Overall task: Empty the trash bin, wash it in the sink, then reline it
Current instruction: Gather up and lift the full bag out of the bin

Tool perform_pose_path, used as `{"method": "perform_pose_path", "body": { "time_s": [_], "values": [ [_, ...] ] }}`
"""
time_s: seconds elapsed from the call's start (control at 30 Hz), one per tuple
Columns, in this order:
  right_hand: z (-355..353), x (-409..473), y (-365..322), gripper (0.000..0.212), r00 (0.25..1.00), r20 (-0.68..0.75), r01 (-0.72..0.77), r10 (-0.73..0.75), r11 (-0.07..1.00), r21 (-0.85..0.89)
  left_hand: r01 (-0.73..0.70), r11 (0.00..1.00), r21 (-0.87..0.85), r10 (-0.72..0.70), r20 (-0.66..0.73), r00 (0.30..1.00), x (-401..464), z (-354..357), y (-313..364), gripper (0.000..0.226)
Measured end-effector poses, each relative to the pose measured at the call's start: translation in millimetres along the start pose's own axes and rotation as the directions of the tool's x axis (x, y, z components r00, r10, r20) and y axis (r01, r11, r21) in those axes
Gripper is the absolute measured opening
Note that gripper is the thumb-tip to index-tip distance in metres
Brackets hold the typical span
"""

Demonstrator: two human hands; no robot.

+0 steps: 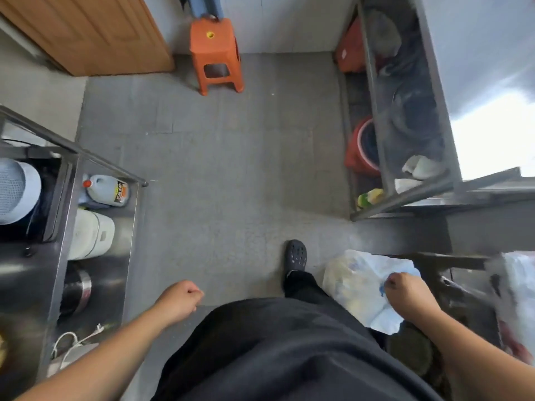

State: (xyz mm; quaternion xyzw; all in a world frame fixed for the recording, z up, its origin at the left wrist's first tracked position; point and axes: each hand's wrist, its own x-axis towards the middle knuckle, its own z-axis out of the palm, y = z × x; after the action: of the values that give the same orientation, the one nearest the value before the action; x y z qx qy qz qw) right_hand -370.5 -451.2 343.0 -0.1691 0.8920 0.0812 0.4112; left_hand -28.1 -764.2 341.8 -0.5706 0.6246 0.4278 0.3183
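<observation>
The right hand [405, 293] is closed in a fist on the gathered top of a full bag [359, 287], pale blue and clear, with yellowish trash showing through it. The bag hangs near right, just beside the person's leg and a dark shoe [296, 256]. Below the hand, at the near right, a dark round shape may be the bin [411, 351]; it is too blurred to be sure. The left hand [179, 299] is curled into a loose fist and holds nothing, over the grey floor [225, 169]. A steel rack [95, 160] with jugs stands left. An orange stool [215, 53] stands far, by the wall. Steel shelves [405, 111] stand right.
</observation>
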Motion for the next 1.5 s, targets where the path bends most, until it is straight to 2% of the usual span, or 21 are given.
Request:
{"method": "perform_pose_path", "body": {
  "time_s": [0.1,0.2,0.3,0.43,0.57,0.63,0.7,0.83,0.93,1.03,1.1,1.17,1.27,1.33,1.5],
  "values": [
    [-42.5,33.2,-22.5,0.022,0.998,-0.013,0.067,-0.068,0.997,-0.039,-0.004,0.994,-0.106,0.000,-0.037,0.999,4.2,-14.0,40.8,0.018],
    [-83.4,64.4,-46.9,0.029,0.994,0.050,0.098,-0.092,0.987,-0.127,-0.038,0.966,-0.256,0.016,-0.087,0.996,11.8,-27.1,79.8,0.014],
    [-117.6,84.6,-77.7,0.032,0.994,0.013,0.110,-0.110,0.978,-0.180,-0.052,0.948,-0.315,0.025,-0.089,0.996,19.6,-39.1,98.6,0.014],
    [-146.2,113.5,-125.3,0.024,0.980,0.007,0.194,-0.199,0.949,-0.248,-0.018,0.932,-0.363,-0.017,-0.094,0.995,34.4,-55.8,92.6,0.014],
    [-171.8,149.4,-190.3,0.029,0.975,0.085,0.223,-0.207,0.885,-0.409,0.069,0.912,-0.405,-0.092,-0.037,0.995,57.5,-81.4,65.3,0.017],
    [-185.0,163.2,-225.9,0.023,0.972,0.097,0.233,-0.213,0.859,-0.456,0.109,0.903,-0.416,-0.124,-0.010,0.992,69.9,-100.7,48.0,0.018],
    [-199.3,173.5,-257.3,0.017,0.968,0.065,0.247,-0.243,0.864,-0.439,0.144,0.893,-0.426,-0.158,0.004,0.987,85.1,-129.6,31.4,0.019],
    [-229.2,183.8,-335.1,0.023,0.953,0.033,0.279,-0.300,0.835,-0.474,0.173,0.861,-0.479,-0.197,-0.001,0.980,113.8,-210.6,10.7,0.018],
    [-243.1,194.1,-405.0,0.034,0.939,0.020,0.307,-0.342,0.815,-0.491,0.112,0.827,-0.551,-0.186,-0.079,0.979,143.0,-277.8,11.4,0.018],
    [-254.8,198.8,-467.5,0.036,0.919,0.049,0.356,-0.391,0.771,-0.528,0.037,0.726,-0.687,-0.205,-0.164,0.965,164.3,-338.3,25.3,0.013],
    [-262.6,201.5,-504.3,0.040,0.914,0.025,0.362,-0.405,0.788,-0.499,-0.007,0.665,-0.747,-0.217,-0.202,0.955,175.5,-363.3,35.8,0.014],
    [-274.2,210.2,-534.0,0.038,0.907,0.012,0.375,-0.422,0.791,-0.484,-0.008,0.626,-0.780,-0.211,-0.179,0.961,182.9,-377.2,45.1,0.013],
    [-298.5,243.2,-569.0,0.031,0.886,0.009,0.387,-0.464,0.726,-0.568,0.079,0.552,-0.830,-0.225,-0.057,0.973,196.4,-381.4,52.2,0.011],
    [-317.4,265.3,-599.5,0.034,0.885,0.027,0.384,-0.465,0.694,-0.608,0.141,0.522,-0.841,-0.240,0.014,0.971,207.1,-383.7,53.8,0.013],
    [-352.8,316.0,-691.5,0.046,0.836,0.110,0.479,-0.538,0.617,-0.624,0.251,0.558,-0.791,-0.288,0.100,0.952,238.4,-420.0,61.1,0.019]
  ]
}}
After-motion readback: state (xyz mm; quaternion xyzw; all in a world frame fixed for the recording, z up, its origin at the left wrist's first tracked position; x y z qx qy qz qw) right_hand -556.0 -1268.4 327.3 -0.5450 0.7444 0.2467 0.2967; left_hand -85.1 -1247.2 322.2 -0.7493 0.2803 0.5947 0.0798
